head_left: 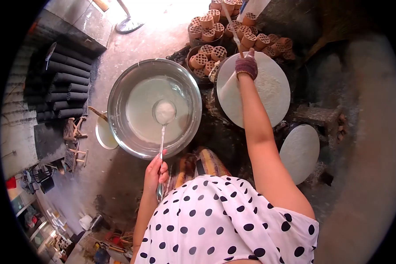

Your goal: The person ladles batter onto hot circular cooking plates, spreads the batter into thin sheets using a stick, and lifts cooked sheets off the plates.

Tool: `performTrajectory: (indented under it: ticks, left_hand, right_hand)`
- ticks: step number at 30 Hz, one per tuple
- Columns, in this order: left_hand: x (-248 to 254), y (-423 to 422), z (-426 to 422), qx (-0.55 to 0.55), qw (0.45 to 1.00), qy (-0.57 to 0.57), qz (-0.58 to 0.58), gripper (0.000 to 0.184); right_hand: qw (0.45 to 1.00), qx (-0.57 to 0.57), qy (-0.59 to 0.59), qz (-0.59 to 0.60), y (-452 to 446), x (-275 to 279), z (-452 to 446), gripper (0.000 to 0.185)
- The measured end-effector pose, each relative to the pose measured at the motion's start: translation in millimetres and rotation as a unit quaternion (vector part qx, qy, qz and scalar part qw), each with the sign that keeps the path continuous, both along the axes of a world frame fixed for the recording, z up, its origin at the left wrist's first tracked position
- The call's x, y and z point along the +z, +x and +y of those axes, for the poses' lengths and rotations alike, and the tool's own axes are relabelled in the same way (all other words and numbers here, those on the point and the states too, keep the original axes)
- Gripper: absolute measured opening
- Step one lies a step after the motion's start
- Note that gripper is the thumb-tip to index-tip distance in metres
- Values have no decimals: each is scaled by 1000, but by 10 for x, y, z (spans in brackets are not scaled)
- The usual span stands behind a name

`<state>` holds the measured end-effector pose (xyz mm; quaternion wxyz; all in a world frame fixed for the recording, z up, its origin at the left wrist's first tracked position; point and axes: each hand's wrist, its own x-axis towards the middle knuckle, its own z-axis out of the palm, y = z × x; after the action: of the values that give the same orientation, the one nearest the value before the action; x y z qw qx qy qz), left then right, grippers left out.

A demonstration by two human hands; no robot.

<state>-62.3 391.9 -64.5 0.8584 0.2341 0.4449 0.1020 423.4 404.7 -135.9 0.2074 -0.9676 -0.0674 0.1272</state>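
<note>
My left hand [156,170] is closed round the handle of a metal ladle [163,132]. The ladle's bowl holds white liquid and hangs over a wide metal basin [119,136] with milky white batter [138,108] in it. My right hand [246,66], in a dark purple glove, reaches forward over a round white surface [275,88]. It grips a long thin stick [233,31] that slants up and away; its fingers are partly hidden. A paler folded strip [228,86] shows on the round surface, left of my right wrist.
A second round white disc [300,154] lies to the right. Perforated clay-coloured cylinders [207,22] are piled ahead, some in dark tubs. Black cylinders [68,83] are stacked at left. A shallow round container [105,132] with a brown handle sits beside the basin.
</note>
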Motion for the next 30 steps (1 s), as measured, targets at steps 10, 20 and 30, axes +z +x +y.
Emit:
performTrajectory:
  ticks: [10,20,30]
  left_hand:
    - [29,229,157,-58,997,-41,-16,39]
    - [607,307,244,-191,959,211,2,39]
    - [231,652,135,-414,904,76,-81,38]
  right_hand:
    - [926,-69,345,-135,25,-11,-1115,67]
    - [861,-229,435,-129,-411,945,-2369,59]
    - [635,-360,641,-235,-2031,1730,-4274,63]
